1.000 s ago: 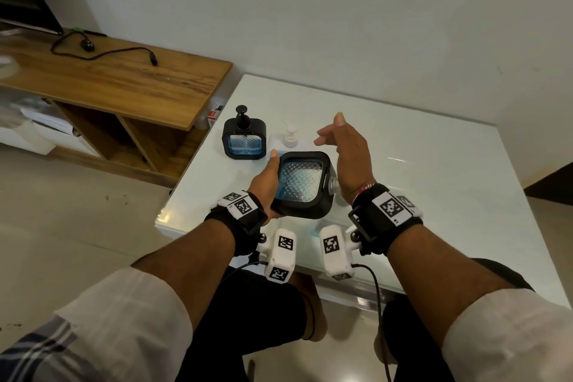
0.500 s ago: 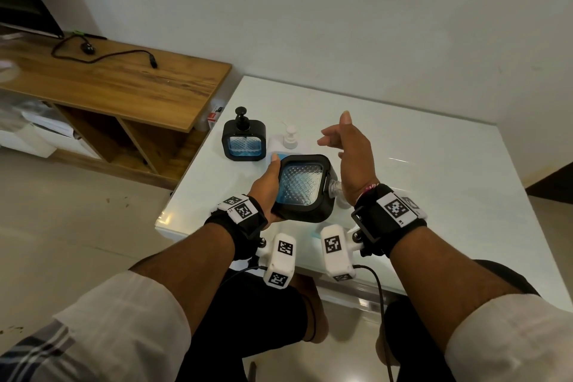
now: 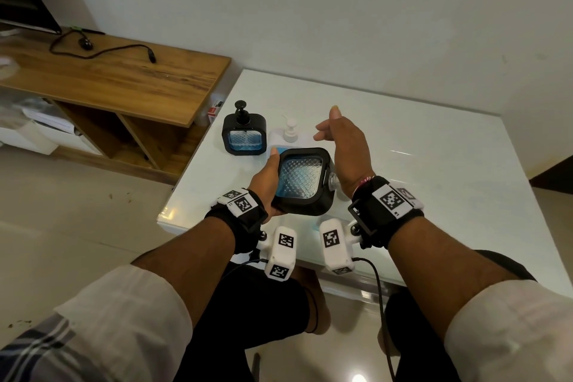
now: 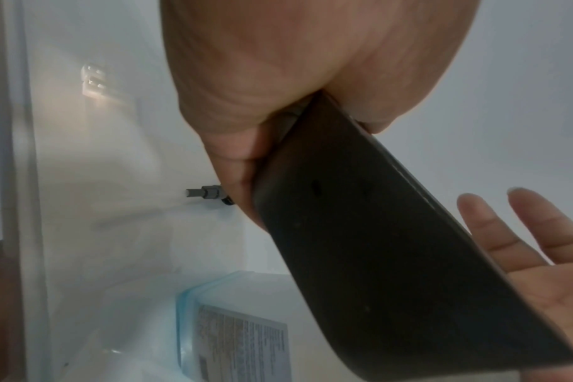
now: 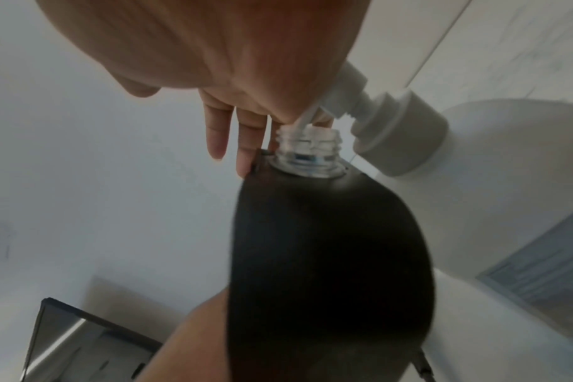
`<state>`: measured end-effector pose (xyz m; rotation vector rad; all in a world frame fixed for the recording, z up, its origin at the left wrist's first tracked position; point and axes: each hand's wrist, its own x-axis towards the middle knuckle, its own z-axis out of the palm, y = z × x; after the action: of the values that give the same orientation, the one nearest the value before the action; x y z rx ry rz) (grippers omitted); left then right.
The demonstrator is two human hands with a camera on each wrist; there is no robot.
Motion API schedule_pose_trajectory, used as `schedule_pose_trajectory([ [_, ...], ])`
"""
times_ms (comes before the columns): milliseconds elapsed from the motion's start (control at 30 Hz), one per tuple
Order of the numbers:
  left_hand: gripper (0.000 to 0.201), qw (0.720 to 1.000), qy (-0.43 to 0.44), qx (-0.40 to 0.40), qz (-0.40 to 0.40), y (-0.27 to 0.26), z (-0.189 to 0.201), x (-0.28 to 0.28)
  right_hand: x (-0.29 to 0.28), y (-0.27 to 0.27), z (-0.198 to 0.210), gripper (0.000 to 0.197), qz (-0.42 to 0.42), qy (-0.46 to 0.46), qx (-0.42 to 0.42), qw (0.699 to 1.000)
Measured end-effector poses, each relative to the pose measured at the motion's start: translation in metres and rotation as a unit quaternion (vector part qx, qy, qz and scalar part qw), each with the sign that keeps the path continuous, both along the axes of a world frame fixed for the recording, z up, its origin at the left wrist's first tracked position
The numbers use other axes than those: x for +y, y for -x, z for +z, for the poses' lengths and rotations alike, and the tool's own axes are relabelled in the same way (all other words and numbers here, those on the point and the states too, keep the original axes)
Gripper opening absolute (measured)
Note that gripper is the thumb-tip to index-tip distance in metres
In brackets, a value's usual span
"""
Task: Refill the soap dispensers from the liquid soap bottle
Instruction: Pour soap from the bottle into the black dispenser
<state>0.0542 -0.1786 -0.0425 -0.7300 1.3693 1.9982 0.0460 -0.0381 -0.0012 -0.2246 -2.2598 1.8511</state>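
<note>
My left hand (image 3: 269, 177) grips a black square soap dispenser (image 3: 302, 181) with a clear diamond-patterned window. It is tipped on its side just above the table's front edge. Its pump is off, and the bare threaded neck (image 5: 308, 152) points right. My right hand (image 3: 328, 124) hovers beside that neck with its fingers (image 4: 540, 245) straight and nothing in them. Just behind the held dispenser is the white liquid soap bottle (image 3: 290, 130) with a pump top and pale blue body (image 4: 233, 336). A second black dispenser (image 3: 245, 133), pump on, stands at the back left.
The white glass table (image 3: 434, 164) stretches to the right of my hands. A wooden TV unit (image 3: 108, 80) with a black cable stands to the left, below table height. The wall runs close behind the table.
</note>
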Motion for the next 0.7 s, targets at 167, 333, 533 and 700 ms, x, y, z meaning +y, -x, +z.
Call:
schedule_pose_trajectory([
  [167, 0.067, 1.000, -0.008, 0.004, 0.001, -0.0008, 0.0018, 0.0003, 0.0002, -0.0025, 0.0082, 0.052, -0.006, 0.053, -0.002, 0.999],
  [333, 0.069, 1.000, -0.001, 0.004, -0.002, 0.0008, 0.0015, 0.0000, -0.0001, -0.0029, 0.0061, 0.050, 0.013, 0.014, -0.018, 1.000],
  [533, 0.071, 1.000, 0.003, 0.005, 0.005, -0.0004, 0.0007, -0.0001, 0.0027, -0.0011, 0.0048, 0.046, 0.004, 0.005, -0.015, 1.000],
  [700, 0.067, 1.000, -0.005, 0.008, 0.007, -0.0006, 0.0028, -0.0003, 0.0039, -0.0014, 0.0090, 0.047, 0.002, 0.045, -0.011, 0.999],
])
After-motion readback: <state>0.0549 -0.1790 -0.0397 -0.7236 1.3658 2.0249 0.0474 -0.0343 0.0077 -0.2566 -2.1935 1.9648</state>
